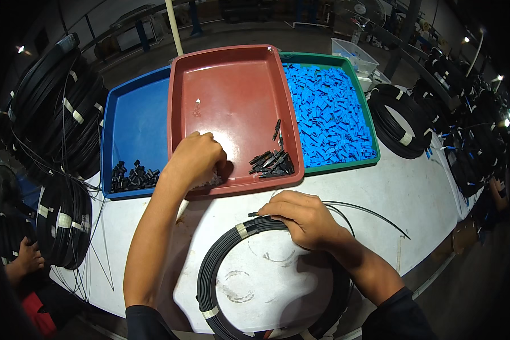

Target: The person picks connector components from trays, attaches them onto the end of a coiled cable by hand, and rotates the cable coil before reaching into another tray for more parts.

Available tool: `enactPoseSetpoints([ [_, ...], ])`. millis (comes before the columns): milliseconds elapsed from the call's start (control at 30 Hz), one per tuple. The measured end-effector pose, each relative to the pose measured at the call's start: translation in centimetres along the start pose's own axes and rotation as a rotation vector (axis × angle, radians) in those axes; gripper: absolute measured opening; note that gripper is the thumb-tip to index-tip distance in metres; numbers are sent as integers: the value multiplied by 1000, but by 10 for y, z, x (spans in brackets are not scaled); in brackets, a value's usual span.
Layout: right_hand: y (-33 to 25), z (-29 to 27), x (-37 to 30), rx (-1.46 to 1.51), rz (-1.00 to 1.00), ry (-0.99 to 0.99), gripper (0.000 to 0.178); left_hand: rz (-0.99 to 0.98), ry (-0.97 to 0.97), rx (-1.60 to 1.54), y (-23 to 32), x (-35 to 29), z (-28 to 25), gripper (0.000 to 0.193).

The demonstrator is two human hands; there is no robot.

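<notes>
My left hand (201, 156) reaches into the near left corner of the red tray (232, 85). Its fingers are curled down at a heap of small clear-whitish pieces (214, 180); the fingertips are mostly hidden. My right hand (300, 218) pinches a thin black cable near its end, where a small black tip (253, 214) pokes out to the left of the fingers. Beneath that hand lies a coil of black cable (205, 277), bound with whitish tape. A loose cable end (388, 219) curves away to the right.
Black slim parts (272, 163) lie in the red tray's right corner. A blue tray (136, 113) holds black fittings (133, 177); a green tray (370, 141) holds many blue clips (328, 116). Cable coils (56, 113) stack at left, another (399, 122) lies right. Another person's hand (29, 256) shows at far left.
</notes>
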State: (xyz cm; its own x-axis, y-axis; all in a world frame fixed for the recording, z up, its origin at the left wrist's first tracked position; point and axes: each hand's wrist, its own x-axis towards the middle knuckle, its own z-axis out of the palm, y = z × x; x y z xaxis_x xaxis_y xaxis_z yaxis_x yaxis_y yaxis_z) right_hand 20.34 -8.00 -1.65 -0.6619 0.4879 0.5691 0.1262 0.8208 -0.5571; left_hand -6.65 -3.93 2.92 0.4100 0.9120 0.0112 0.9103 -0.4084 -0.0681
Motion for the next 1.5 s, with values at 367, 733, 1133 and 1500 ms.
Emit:
enactPoseSetpoints([
  [367, -2, -1, 2, 7, 7, 1, 30, -56, 43, 80, -11, -7, -3, 14],
  [733, 1, 0, 0, 16, -2, 6, 34, -118, 295, -641, -7, -15, -14, 12],
  [1133, 0, -1, -3, 3, 23, 40, 30, -17, 470, -1460, 28, -32, 18, 45],
  [1500, -12, -9, 1, 64, 81, 264, 20, -26, 692, -1617, 85, -49, 36, 33],
])
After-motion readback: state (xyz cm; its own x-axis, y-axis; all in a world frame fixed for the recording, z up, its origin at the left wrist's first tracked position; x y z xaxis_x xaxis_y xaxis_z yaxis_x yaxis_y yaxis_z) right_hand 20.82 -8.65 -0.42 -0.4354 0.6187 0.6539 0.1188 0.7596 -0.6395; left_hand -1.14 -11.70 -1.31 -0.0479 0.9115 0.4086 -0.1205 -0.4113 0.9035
